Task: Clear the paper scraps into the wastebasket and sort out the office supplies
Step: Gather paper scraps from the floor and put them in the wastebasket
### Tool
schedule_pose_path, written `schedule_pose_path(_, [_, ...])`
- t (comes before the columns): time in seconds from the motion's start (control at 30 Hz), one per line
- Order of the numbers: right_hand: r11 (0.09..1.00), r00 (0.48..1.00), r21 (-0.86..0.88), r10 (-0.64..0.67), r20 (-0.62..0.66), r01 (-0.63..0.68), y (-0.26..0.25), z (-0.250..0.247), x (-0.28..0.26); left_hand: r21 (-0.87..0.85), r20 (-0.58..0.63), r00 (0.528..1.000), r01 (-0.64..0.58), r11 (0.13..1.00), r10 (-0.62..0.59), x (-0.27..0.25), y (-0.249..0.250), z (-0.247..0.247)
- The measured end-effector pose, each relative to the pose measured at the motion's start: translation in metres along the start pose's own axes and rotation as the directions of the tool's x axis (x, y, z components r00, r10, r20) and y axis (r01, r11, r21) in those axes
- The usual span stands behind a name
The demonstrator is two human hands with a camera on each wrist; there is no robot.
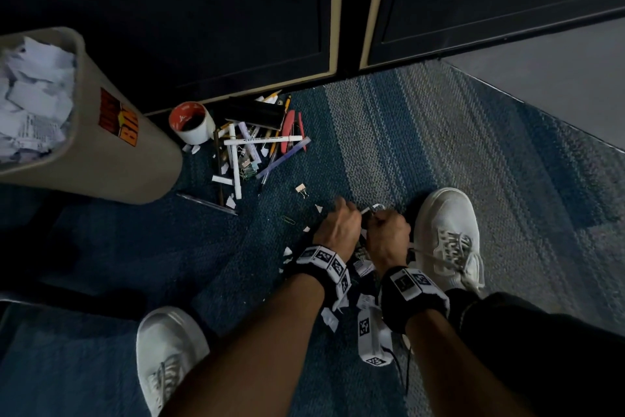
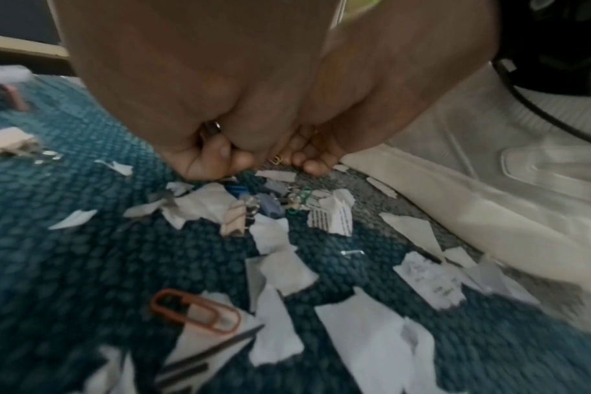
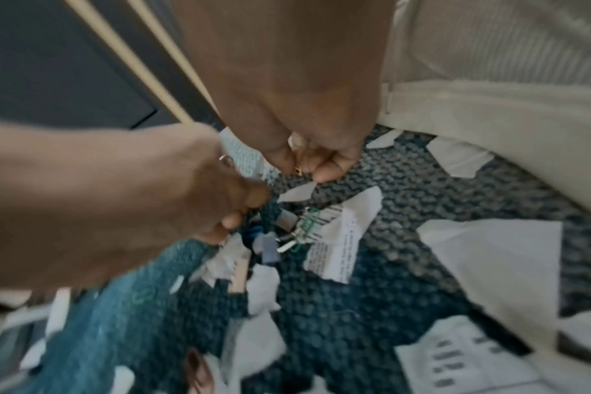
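Both hands hang low over the blue carpet, knuckles almost touching, beside my right shoe. My left hand (image 1: pixel 338 225) is curled into a fist round a dark binder clip (image 2: pixel 214 129) whose wire loop sticks out. My right hand (image 1: pixel 389 230) pinches a small gold paper clip (image 3: pixel 298 170) at its fingertips. Torn paper scraps (image 2: pixel 365 328) lie all round below them. Among the scraps are a green paper clip (image 2: pixel 302 196), a beige binder clip (image 2: pixel 235 218) and an orange paper clip (image 2: pixel 194 310). The beige wastebasket (image 1: pixel 101 159), far left, holds many scraps.
A heap of pens and markers (image 1: pixel 250 146) and a tape roll (image 1: pixel 191 122) lie against the dark cabinet doors (image 1: pixel 236 28). A beige binder clip (image 1: pixel 301 188) and a green paper clip (image 1: pixel 288 220) lie apart on the carpet. My white shoes (image 1: pixel 446 234) (image 1: pixel 169 349) flank the hands.
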State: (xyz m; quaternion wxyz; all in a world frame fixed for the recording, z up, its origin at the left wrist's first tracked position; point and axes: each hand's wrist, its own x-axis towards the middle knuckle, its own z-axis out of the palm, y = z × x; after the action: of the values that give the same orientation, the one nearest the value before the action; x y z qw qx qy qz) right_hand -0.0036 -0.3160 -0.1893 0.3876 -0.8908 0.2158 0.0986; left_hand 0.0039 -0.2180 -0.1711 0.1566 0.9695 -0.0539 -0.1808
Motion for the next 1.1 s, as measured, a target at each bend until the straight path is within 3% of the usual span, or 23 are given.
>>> schedule_pose_path(0.1, [0.996, 0.998, 0.082, 0.044, -0.036, -0.041, -0.005, -0.005, -0.003, -0.121, 0.036, 0.999, 0.034, 0.992, -0.030, 0.007, -0.011, -0.002])
schedule_pose_path(0.23, [0.987, 0.996, 0.152, 0.066, -0.063, -0.056, -0.010, -0.003, -0.003, -0.436, -0.097, 0.968, 0.169, 0.884, -0.232, 0.011, -0.038, -0.015])
schedule_pose_path(0.33, [0.963, 0.996, 0.254, 0.086, 0.009, -0.086, -0.028, 0.006, 0.004, -0.607, -0.149, 0.904, 0.235, 0.759, -0.400, 0.013, -0.066, -0.037])
schedule_pose_path(0.4, [0.962, 0.998, 0.271, 0.024, 0.053, -0.037, -0.050, 0.008, 0.014, -0.683, -0.161, 0.872, 0.240, 0.689, -0.463, 0.017, -0.082, -0.056])
schedule_pose_path(0.5, [0.934, 0.972, 0.356, -0.089, 0.215, 0.007, -0.090, 0.011, 0.027, -0.766, -0.200, 0.838, 0.189, 0.614, -0.508, 0.023, -0.102, -0.091])
schedule_pose_path(0.57, [0.942, 0.961, 0.333, -0.122, 0.248, 0.034, -0.105, 0.013, 0.036, -0.703, -0.202, 0.856, 0.212, 0.679, -0.476, 0.026, -0.117, -0.107])
schedule_pose_path(0.67, [0.981, 0.957, 0.095, -0.189, 0.221, 0.172, -0.094, 0.009, 0.037, -0.444, -0.248, 0.876, 0.276, 0.853, -0.413, 0.019, -0.134, -0.109])
schedule_pose_path(0.77, [0.982, 0.961, 0.009, -0.184, 0.205, 0.187, -0.062, -0.001, 0.021, -0.464, -0.301, 0.849, 0.269, 0.844, -0.435, 0.000, -0.139, -0.085])
schedule_pose_path(0.87, [0.965, 0.940, -0.076, -0.223, 0.260, 0.250, -0.027, 0.000, 0.005, -0.504, -0.212, 0.906, 0.220, 0.836, -0.366, -0.018, -0.139, -0.054])
schedule_pose_path(0.97, [0.928, 0.926, -0.121, -0.327, 0.187, 0.352, -0.005, 0.008, -0.003, -0.498, -0.106, 0.962, 0.166, 0.851, -0.250, -0.032, -0.145, -0.022])
schedule_pose_path(1.1, [0.921, 0.934, -0.154, -0.354, 0.051, 0.358, 0.002, 0.019, -0.006, -0.454, -0.147, 0.966, 0.123, 0.882, -0.211, -0.038, -0.147, 0.010])
